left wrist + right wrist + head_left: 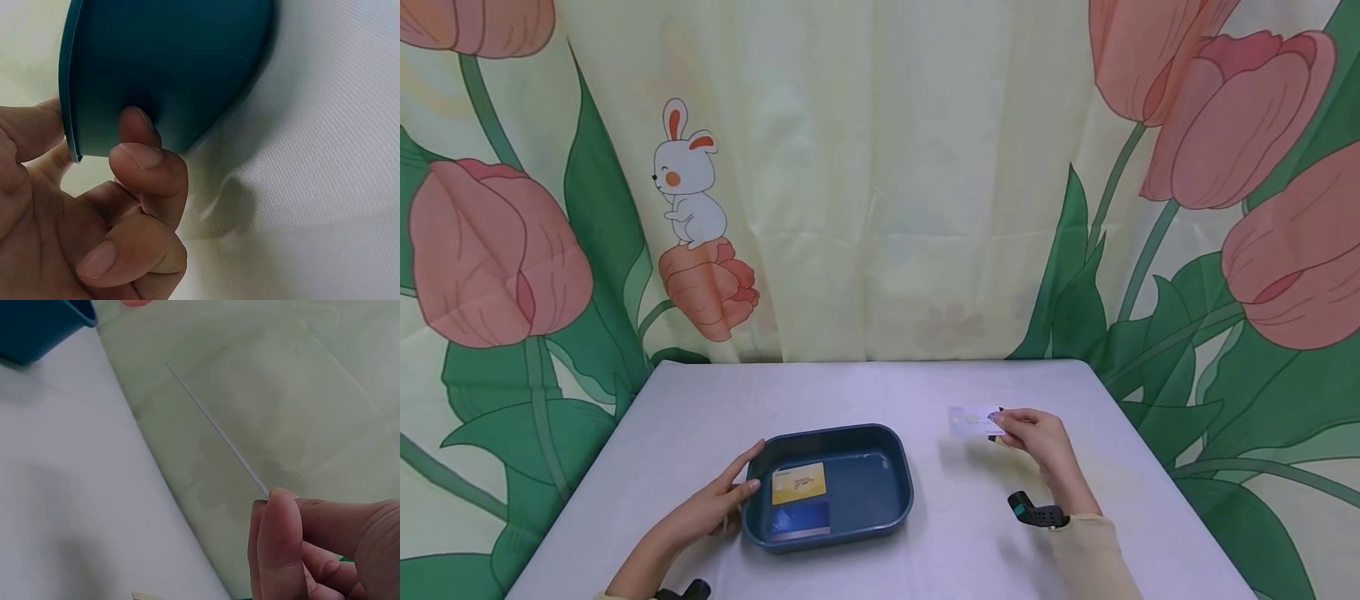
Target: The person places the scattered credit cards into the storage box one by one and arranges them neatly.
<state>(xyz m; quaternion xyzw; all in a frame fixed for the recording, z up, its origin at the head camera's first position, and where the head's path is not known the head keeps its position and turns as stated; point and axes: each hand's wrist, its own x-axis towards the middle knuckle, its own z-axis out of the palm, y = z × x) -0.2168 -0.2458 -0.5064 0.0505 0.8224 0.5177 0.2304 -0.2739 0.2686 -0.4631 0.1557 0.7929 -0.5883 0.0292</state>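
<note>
My left hand (707,507) grips the left end of a dark blue rectangular tray (868,496). The left wrist view shows the hand (75,219) at the tray's rim, with fingertips against its outer wall (169,56). Inside the tray lie a yellow card (799,483) and, nearer me, a blue card (801,519). To the right of the tray, my right hand (1036,437) pinches a pale, whitish card (972,421) by one end, above the table. Seen from the right wrist, this card (219,432) is edge-on between thumb and fingers.
A white cloth covers the table (850,392). Something small, dark and yellowish (996,439) shows beside the right fingers, mostly hidden. Behind the table hangs a curtain (880,208) printed with tulips and a rabbit. Each wrist wears a black strap device (1037,511).
</note>
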